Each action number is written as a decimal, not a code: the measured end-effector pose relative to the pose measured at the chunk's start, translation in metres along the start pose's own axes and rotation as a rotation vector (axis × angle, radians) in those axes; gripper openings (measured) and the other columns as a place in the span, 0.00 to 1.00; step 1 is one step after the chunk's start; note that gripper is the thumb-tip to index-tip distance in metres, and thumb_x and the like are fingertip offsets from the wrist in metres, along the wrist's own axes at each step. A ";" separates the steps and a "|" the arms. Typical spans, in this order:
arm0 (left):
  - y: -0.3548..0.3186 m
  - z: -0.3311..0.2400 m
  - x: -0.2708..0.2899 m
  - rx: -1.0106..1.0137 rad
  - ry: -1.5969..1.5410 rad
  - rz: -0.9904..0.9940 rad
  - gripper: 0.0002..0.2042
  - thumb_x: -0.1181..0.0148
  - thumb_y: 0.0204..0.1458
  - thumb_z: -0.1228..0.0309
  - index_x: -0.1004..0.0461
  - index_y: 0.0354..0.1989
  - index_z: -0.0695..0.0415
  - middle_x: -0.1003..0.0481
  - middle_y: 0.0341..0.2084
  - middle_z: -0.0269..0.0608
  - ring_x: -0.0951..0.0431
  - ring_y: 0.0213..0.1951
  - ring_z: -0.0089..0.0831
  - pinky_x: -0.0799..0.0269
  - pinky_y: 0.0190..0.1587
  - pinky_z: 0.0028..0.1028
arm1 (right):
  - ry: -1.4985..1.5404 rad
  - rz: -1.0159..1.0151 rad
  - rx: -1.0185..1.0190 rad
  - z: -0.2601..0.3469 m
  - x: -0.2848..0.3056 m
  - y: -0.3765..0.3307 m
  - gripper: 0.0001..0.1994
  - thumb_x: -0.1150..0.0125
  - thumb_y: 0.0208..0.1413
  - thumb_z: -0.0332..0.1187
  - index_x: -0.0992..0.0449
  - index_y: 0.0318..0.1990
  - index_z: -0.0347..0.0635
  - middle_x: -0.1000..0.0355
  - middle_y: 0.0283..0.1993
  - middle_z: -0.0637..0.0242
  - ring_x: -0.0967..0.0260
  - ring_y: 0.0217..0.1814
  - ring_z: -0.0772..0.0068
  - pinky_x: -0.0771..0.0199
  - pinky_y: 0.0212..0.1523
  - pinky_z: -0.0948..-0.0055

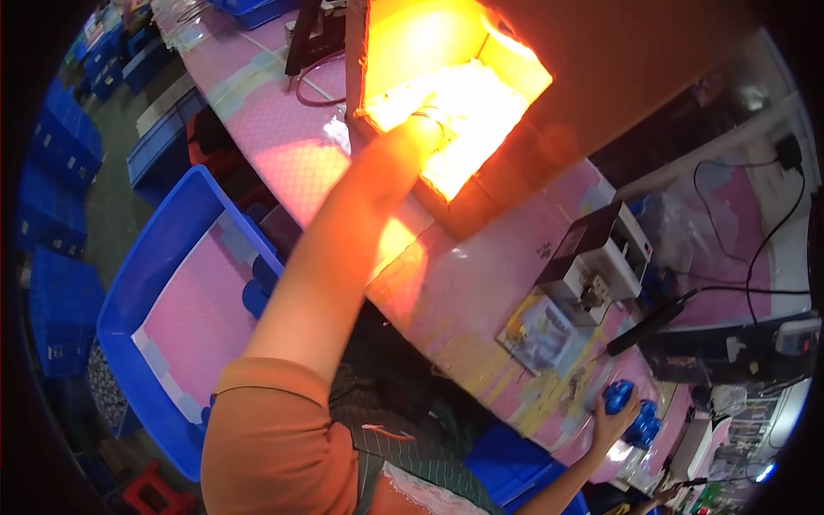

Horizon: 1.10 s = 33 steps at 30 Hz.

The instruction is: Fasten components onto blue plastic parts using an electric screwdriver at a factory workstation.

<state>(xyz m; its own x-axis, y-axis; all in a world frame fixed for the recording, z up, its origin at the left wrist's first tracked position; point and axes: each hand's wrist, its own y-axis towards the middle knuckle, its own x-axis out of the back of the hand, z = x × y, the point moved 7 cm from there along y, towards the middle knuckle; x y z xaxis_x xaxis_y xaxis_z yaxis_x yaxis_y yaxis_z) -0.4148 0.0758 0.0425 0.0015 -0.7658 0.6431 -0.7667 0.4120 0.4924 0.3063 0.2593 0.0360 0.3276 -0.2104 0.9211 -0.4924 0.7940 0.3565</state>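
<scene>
My left arm reaches up into a box lit from inside by bright orange-yellow light. The glare washes out my left hand, so its fingers and anything in them cannot be made out. A dark ring shows around the wrist. Far to the right, my right hand has its fingers curled around a shiny blue rounded piece. A second shiny blue piece lies right beside that hand; their exact kind does not show.
A large blue tub stands left of the pink-covered table. A white-and-dark device and a picture card lie on the table. Black cables run at the right. Several blue crates line the floor.
</scene>
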 end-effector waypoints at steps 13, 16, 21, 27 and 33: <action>-0.038 -0.001 0.031 0.110 -0.673 -0.038 0.09 0.43 0.54 0.77 0.23 0.42 0.63 0.20 0.35 0.44 0.18 0.36 0.36 0.21 0.39 0.31 | 0.022 -0.064 -0.212 -0.021 0.004 0.003 0.41 0.30 0.43 0.37 0.40 0.68 0.50 0.38 0.63 0.42 0.41 0.65 0.40 0.39 0.64 0.52; -0.034 0.007 0.038 0.140 -0.830 -0.036 0.09 0.42 0.55 0.77 0.24 0.44 0.64 0.21 0.35 0.44 0.18 0.36 0.35 0.20 0.39 0.30 | 0.105 -0.068 -0.224 -0.010 0.014 -0.004 0.41 0.29 0.42 0.35 0.39 0.68 0.48 0.38 0.63 0.43 0.40 0.64 0.41 0.39 0.64 0.53; -0.059 0.030 0.076 0.228 -1.083 0.030 0.10 0.42 0.57 0.78 0.24 0.46 0.67 0.21 0.35 0.43 0.18 0.36 0.33 0.19 0.40 0.29 | 0.182 -0.026 -0.140 0.027 0.021 -0.013 0.42 0.29 0.42 0.35 0.39 0.68 0.47 0.37 0.63 0.47 0.40 0.65 0.45 0.42 0.66 0.56; -0.206 -0.006 0.096 0.441 -1.103 -0.025 0.11 0.40 0.55 0.80 0.26 0.47 0.68 0.22 0.38 0.49 0.18 0.38 0.37 0.17 0.42 0.33 | 0.068 0.077 -0.142 0.050 0.017 -0.018 0.42 0.30 0.44 0.36 0.41 0.70 0.50 0.34 0.57 0.46 0.37 0.60 0.42 0.37 0.61 0.53; -0.285 -0.055 0.074 0.154 -0.560 0.111 0.11 0.36 0.53 0.77 0.24 0.44 0.65 0.21 0.37 0.44 0.19 0.40 0.34 0.21 0.41 0.30 | 0.072 0.078 -0.082 0.049 0.010 -0.016 0.42 0.31 0.44 0.37 0.41 0.70 0.50 0.34 0.56 0.47 0.37 0.60 0.43 0.37 0.61 0.53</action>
<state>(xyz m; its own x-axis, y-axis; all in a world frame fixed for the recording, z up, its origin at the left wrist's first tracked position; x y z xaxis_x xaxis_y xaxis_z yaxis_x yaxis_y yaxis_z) -0.1608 -0.0715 -0.0184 -0.3908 -0.8837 0.2574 -0.8275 0.4598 0.3222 0.2776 0.2164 0.0467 0.3492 -0.1069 0.9309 -0.4522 0.8509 0.2673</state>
